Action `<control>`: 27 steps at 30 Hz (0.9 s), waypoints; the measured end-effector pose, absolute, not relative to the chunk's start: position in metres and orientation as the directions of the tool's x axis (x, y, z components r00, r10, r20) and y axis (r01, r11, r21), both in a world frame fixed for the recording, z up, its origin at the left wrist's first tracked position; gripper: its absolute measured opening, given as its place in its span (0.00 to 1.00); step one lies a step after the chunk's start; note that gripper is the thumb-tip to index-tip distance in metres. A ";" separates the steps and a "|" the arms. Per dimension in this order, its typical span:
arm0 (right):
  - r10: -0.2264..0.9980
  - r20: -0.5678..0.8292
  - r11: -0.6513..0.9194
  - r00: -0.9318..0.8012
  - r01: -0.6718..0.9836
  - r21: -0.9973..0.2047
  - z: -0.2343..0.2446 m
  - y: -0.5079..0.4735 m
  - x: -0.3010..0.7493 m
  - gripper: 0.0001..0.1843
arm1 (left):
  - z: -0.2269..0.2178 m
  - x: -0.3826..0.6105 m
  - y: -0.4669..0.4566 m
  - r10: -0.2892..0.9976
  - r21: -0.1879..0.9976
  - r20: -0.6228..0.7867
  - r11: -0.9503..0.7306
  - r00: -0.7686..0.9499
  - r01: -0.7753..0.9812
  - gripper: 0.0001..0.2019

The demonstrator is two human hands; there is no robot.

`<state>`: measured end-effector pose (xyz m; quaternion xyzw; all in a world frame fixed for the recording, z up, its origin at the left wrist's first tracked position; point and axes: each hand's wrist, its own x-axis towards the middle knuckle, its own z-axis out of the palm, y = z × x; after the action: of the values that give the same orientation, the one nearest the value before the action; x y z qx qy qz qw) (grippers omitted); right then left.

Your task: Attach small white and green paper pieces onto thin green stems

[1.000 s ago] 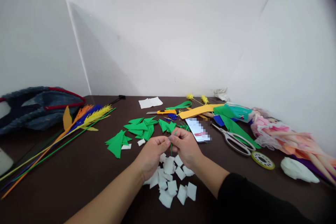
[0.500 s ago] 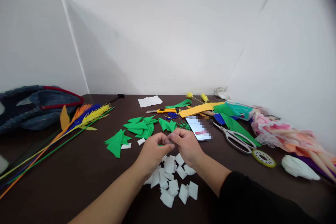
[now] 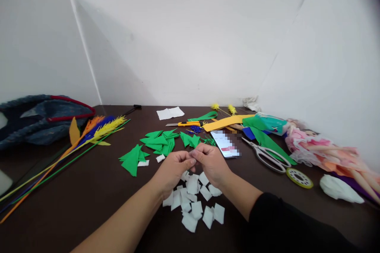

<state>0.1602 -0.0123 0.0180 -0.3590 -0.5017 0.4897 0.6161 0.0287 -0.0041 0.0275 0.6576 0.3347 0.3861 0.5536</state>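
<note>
My left hand (image 3: 175,168) and my right hand (image 3: 211,163) meet above the middle of the dark table, thumbs and fingers pinched together at the tips. Whatever lies between the fingertips is too small and covered to make out. Below and just in front of the wrists lies a loose pile of small white paper pieces (image 3: 192,184). Beyond my left hand are folded green paper pieces (image 3: 154,140), some pointed like leaves, with two small white pieces (image 3: 160,158) beside them. A phone (image 3: 223,144) with its screen lit rests past my right hand.
A yellow cutter (image 3: 190,123) with its blade out lies at the back. Scissors (image 3: 268,158), a tape roll (image 3: 299,178) and dolls (image 3: 320,146) are on the right. On the left are colored wheat-like stems (image 3: 86,137) and a denim bag (image 3: 38,120). A white wall (image 3: 190,47) stands behind.
Both hands keep their pinch at nearly the same spot. The left fingers have closed in a little, and a bit of green seen between them before no longer shows. The view has shifted slightly.
</note>
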 end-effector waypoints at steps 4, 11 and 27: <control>0.950 0.308 0.311 0.045 -0.190 -0.931 0.016 -0.012 0.160 0.06 | 0.027 0.029 -0.003 0.895 0.986 0.153 -0.169 0.420 0.000 0.13; 0.964 0.266 0.267 0.034 -0.205 -0.942 0.013 -0.010 0.160 0.06 | 0.029 0.031 -0.003 0.936 0.947 0.201 -0.261 0.290 0.185 0.11; 0.938 0.246 0.301 0.246 -0.217 -0.929 0.016 -0.005 0.163 0.18 | 0.026 0.031 -0.005 0.937 0.863 0.238 -0.325 0.255 0.388 0.08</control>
<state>0.1630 -0.0055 0.0156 -0.4084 -0.4408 0.4276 0.6754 0.0312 -0.0052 0.0259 0.7116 0.4656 0.3949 0.3477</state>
